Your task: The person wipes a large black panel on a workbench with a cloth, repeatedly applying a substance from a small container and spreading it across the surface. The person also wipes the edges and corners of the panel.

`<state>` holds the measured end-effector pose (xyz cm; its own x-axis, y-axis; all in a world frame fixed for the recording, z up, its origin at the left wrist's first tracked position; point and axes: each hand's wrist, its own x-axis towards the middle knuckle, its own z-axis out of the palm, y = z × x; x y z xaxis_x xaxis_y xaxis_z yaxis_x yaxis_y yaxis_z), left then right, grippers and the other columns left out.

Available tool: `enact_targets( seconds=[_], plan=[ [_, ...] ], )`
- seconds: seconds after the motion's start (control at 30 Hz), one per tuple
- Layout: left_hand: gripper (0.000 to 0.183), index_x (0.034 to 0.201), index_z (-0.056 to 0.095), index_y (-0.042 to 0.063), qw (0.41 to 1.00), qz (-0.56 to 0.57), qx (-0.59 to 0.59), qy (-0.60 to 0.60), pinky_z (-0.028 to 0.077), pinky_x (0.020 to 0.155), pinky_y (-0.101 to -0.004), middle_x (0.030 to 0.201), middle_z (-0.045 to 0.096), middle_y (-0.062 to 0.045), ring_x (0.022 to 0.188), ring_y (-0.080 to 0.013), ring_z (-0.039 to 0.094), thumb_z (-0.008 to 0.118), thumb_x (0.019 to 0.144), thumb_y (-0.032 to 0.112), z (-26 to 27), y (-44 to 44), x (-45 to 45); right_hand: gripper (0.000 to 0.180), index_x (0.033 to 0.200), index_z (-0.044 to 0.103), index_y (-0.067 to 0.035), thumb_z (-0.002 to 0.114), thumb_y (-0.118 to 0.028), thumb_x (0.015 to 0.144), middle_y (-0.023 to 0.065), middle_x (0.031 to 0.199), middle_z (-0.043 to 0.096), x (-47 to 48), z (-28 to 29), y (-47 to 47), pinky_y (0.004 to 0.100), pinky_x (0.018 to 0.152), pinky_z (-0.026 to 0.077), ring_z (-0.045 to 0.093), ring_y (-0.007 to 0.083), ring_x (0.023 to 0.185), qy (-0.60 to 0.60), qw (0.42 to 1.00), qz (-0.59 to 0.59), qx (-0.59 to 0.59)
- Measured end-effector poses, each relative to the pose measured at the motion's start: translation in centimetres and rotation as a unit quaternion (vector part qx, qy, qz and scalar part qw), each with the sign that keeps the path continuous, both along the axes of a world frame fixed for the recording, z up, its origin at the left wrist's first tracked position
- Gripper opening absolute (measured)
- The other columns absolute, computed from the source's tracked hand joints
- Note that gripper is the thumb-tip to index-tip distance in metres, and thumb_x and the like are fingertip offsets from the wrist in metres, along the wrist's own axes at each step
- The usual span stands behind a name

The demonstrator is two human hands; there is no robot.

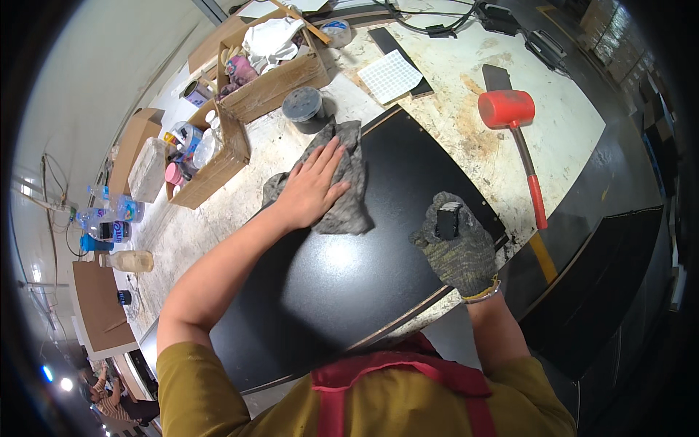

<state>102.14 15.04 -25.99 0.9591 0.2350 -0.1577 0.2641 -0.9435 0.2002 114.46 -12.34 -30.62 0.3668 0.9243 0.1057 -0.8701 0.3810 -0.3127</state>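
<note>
My bare left hand (314, 188) lies flat on a crumpled grey cloth (349, 205), pressing it against a black panel (371, 284) near the panel's far left edge. The panel has a smooth, glossy face and small holes along its far right edge. My right hand (458, 240) wears a grey-and-yellow knit glove and is closed around a small black block (448, 223) with a pale, worn top. This hand is over the panel's right part. Just beyond the cloth stands a dark lidded tub (303, 108).
A red mallet (507, 109) lies at the right, its head on a dark strip. White dotted sheet (390, 76), cardboard boxes (273, 90) of supplies and plastic bottles (128, 209) occupy the far and left sides. Black cables (437, 27) lie far back. Another person (112, 396) is at the lower left.
</note>
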Motion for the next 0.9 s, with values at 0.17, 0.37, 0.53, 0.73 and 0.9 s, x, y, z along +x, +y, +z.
enact_targets(
  seconds=[0.17, 0.37, 0.53, 0.73, 0.9],
  plan=[
    [0.071, 0.151, 0.023, 0.002, 0.994, -0.024, -0.048, -0.099, 0.029, 0.115, -0.0474, 0.160, 0.020, -0.016, 0.144, -0.0375, 0.025, 0.036, 0.101, 0.051, -2.9, -0.4, 11.1, 0.041, 0.134, 0.048, -0.007, 0.046, -0.031, 0.100, 0.0057, 0.106, 0.059, -0.3, 0.9, 0.3, 0.0424, 0.095, 0.040, 0.056, 0.0193, 0.098, -0.006, 0.998, -0.034, -0.062],
    [0.070, 0.153, 0.023, 0.012, 0.992, -0.002, -0.031, -0.126, 0.030, 0.114, -0.0506, 0.161, 0.020, -0.009, 0.145, -0.0327, 0.027, 0.034, 0.099, 0.056, -4.4, 0.2, 7.0, 0.028, 0.113, 0.054, -0.007, 0.051, -0.029, 0.096, 0.0015, 0.087, 0.052, -0.7, 2.6, 1.0, 0.0358, 0.081, 0.038, 0.051, 0.0157, 0.080, -0.008, 0.994, -0.063, -0.084],
    [0.070, 0.156, 0.017, 0.012, 0.992, 0.126, 0.005, 0.000, 0.019, 0.117, -0.0546, 0.164, 0.011, -0.005, 0.148, -0.0298, 0.020, 0.039, 0.100, 0.048, -1.6, 0.2, -10.3, 0.025, 0.106, 0.055, -0.007, 0.053, -0.029, 0.096, 0.0022, 0.083, 0.049, -0.7, 3.3, 0.9, 0.0348, 0.076, 0.038, 0.048, 0.0167, 0.074, 0.049, 0.982, -0.094, -0.156],
    [0.066, 0.156, 0.012, 0.012, 0.940, 0.335, -0.028, 0.049, 0.011, 0.117, -0.0554, 0.164, 0.010, -0.006, 0.150, -0.0289, 0.013, 0.037, 0.102, 0.040, -0.5, 0.3, -27.2, 0.037, 0.119, 0.054, -0.003, 0.056, -0.030, 0.095, 0.0037, 0.085, 0.048, -0.8, 3.0, 1.0, 0.0356, 0.080, 0.039, 0.048, 0.0156, 0.075, 0.009, 0.993, -0.090, -0.082],
    [0.068, 0.157, 0.010, 0.013, 0.937, 0.344, -0.030, 0.055, 0.011, 0.115, -0.0601, 0.164, 0.010, -0.006, 0.150, -0.0293, 0.013, 0.040, 0.101, 0.037, -1.9, 1.3, -30.7, 0.043, 0.126, 0.052, -0.002, 0.058, -0.030, 0.095, 0.0058, 0.089, 0.050, -0.8, 2.3, 0.7, 0.0380, 0.082, 0.042, 0.050, 0.0171, 0.078, 0.003, 0.990, -0.083, -0.117]
  ],
)
